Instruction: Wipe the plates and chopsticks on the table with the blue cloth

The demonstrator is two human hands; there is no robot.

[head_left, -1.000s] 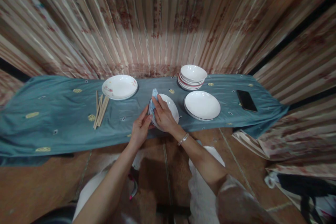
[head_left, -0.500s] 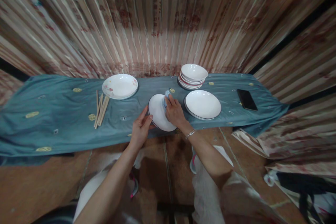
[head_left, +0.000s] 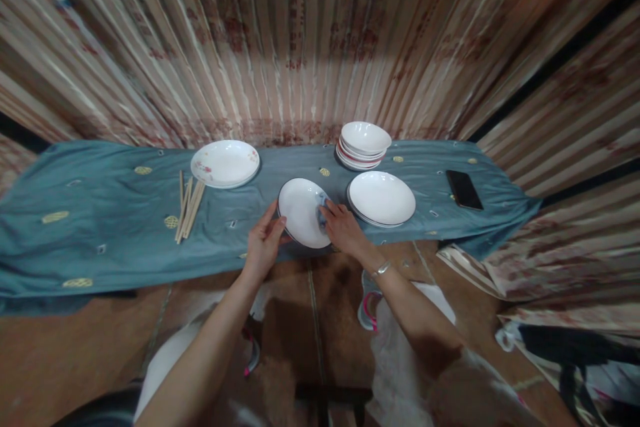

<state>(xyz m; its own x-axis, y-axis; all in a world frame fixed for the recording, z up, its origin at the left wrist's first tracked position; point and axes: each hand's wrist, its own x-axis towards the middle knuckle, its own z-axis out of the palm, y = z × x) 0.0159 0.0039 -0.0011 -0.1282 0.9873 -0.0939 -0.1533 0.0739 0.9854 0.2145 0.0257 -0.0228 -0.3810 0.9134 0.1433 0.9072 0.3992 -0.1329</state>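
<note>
A white plate with a dark rim point(head_left: 301, 213) is tilted slightly at the front edge of the cloth-covered table. My left hand point(head_left: 266, 240) grips its left edge, thumb on the top face and fingers underneath. My right hand point(head_left: 345, 228) is closed on a light blue cloth point(head_left: 321, 210), pressing it to the plate's inner right side. Part of the cloth is hidden under my fingers. Just right of that hand lies a short stack of white dark-rimmed plates point(head_left: 381, 198).
A stack of bowls point(head_left: 366, 140) stands behind the plates. At left are flower-patterned plates point(head_left: 225, 163) and several wooden chopsticks point(head_left: 190, 210). A black phone point(head_left: 464, 189) lies at right on the blue-green tablecloth point(head_left: 120, 213). A pleated curtain point(head_left: 300, 47) hangs behind.
My right hand has slid the cloth from the plate's upper part down and right to its right side. My left hand keeps its hold on the plate. The view has shifted slightly.
</note>
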